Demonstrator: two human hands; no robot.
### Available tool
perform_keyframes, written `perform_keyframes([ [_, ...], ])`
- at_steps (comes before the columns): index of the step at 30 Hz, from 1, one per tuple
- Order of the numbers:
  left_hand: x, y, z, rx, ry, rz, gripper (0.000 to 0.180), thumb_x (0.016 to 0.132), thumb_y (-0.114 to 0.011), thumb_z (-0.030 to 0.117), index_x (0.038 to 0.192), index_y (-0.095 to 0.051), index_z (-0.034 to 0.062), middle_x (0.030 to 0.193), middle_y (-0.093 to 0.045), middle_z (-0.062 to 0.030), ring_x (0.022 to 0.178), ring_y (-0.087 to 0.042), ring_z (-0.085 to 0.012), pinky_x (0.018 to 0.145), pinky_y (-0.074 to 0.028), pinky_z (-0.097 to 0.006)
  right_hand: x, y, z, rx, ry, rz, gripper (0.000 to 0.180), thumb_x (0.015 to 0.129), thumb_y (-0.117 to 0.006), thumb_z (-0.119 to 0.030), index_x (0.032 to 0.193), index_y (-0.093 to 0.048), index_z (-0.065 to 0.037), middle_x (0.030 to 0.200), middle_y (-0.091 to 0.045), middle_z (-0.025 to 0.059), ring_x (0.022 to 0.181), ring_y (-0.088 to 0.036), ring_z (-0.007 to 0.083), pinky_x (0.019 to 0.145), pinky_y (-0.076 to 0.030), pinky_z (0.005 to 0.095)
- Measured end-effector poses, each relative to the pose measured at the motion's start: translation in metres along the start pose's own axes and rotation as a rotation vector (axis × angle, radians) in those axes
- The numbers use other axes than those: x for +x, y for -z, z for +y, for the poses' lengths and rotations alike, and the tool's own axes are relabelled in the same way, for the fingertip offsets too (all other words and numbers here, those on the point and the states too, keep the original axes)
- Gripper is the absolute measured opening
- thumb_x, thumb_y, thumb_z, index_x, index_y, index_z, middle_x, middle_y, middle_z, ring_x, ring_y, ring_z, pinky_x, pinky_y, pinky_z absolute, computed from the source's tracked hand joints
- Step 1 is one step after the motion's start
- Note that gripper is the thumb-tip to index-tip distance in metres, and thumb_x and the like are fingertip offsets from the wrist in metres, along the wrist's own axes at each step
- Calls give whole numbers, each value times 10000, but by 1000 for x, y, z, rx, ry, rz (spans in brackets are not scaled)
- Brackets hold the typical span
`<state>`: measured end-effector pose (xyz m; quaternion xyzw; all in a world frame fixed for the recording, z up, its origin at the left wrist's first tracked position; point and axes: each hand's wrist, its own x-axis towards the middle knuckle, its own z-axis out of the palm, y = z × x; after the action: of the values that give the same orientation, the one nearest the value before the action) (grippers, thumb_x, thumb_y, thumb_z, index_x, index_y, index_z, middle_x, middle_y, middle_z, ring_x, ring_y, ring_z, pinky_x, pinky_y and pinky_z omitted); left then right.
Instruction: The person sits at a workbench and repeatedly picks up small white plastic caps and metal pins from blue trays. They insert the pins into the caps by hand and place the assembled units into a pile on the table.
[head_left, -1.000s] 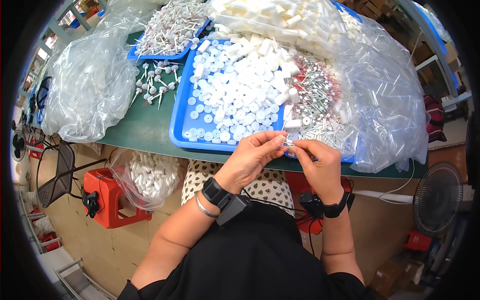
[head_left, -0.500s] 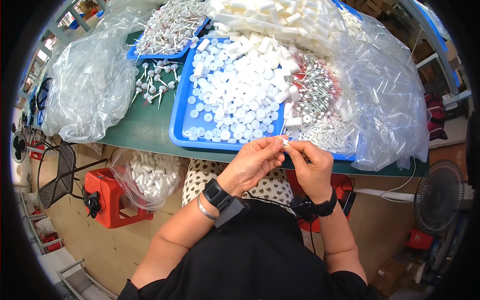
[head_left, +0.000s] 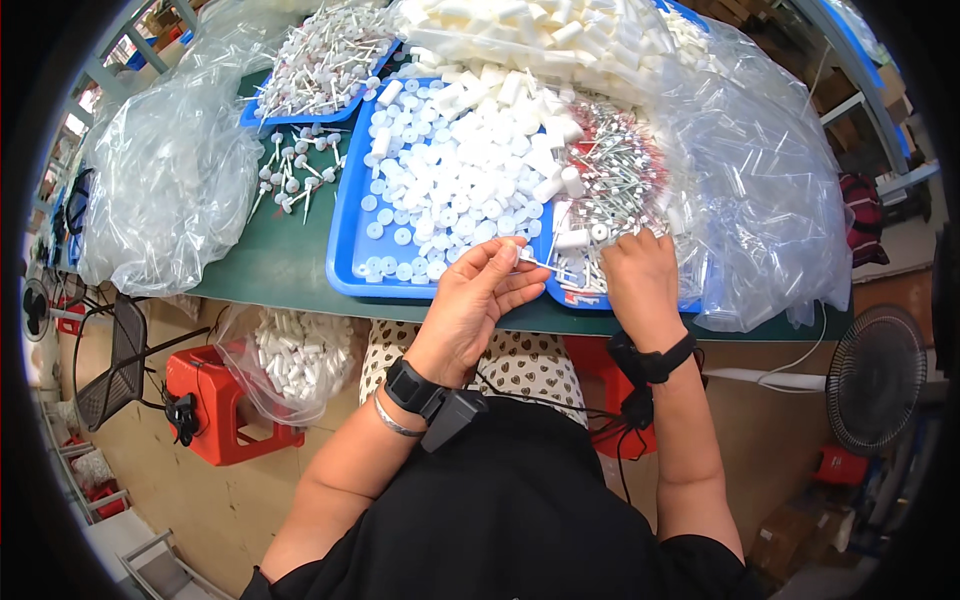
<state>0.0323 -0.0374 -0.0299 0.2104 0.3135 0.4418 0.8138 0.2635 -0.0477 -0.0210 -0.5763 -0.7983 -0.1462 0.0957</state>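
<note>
Thumb and forefinger of my left hand (head_left: 478, 295) pinch a thin white-headed pin (head_left: 537, 264), its shaft pointing right over the tray's front edge. The other fingers are loosely curled. My right hand (head_left: 642, 285) is down in a pile of small white sticks (head_left: 580, 272), fingers bunched and bent downward. Its fingertips are hidden, so what they hold, if anything, does not show. Just beyond lie metal pins with reddish ends (head_left: 625, 165). Left of these, a blue tray (head_left: 345, 235) holds many translucent white discs (head_left: 455, 190) and white foam-like cylinders (head_left: 512, 90).
Finished-looking white-headed pins fill another blue tray (head_left: 258, 112), and several lie loose on the green table (head_left: 270, 245). Clear plastic bags (head_left: 165, 190) flank the work area. Below stand a red stool (head_left: 205, 400), a bag of white cylinders (head_left: 295, 355) and a fan (head_left: 875, 380).
My hands, together at the tray's front edge before, have parted. The left moved slightly left with the pin; the right moved right and forward into the white sticks.
</note>
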Motion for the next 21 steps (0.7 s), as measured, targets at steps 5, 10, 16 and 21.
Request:
perform_keyframes([
  [5, -1, -2, -1, -20, -2, 22, 314, 984, -604, 197, 1206, -564, -22, 1023, -651, -136, 1024, -676, -250, 890, -579, -333, 3, 1, 2, 90, 35, 18, 18, 730, -620, -34, 745, -626, -43, 753, -600, 97, 800, -554, 273, 747, -418, 383],
  [10, 3, -1, -1, -60, -22, 24, 308, 987, -595, 180, 1213, -559, -27, 1036, -653, -138, 1047, -671, -261, 900, -576, -332, 4, 16, -4, 409, -23, 145, 73, 784, -668, -38, 835, -616, -49, 782, -617, 91, 805, -580, 273, 732, -443, 382],
  [16, 5, -10, -2, -85, -70, 12, 311, 992, -584, 171, 1220, -546, -37, 1049, -650, -140, 1058, -666, -278, 912, -573, -339, 1, 25, -14, 596, -64, 127, 91, 819, -682, -44, 891, -627, -50, 753, -630, 81, 680, -606, 273, 632, -470, 389],
  [21, 6, -13, -4, -55, -74, 21, 316, 993, -582, 175, 1218, -542, -43, 1052, -647, -151, 1054, -667, -283, 922, -569, -345, 2, 28, -21, 701, -64, 172, 116, 820, -700, -36, 909, -625, -40, 771, -640, 86, 700, -634, 278, 624, -497, 372],
])
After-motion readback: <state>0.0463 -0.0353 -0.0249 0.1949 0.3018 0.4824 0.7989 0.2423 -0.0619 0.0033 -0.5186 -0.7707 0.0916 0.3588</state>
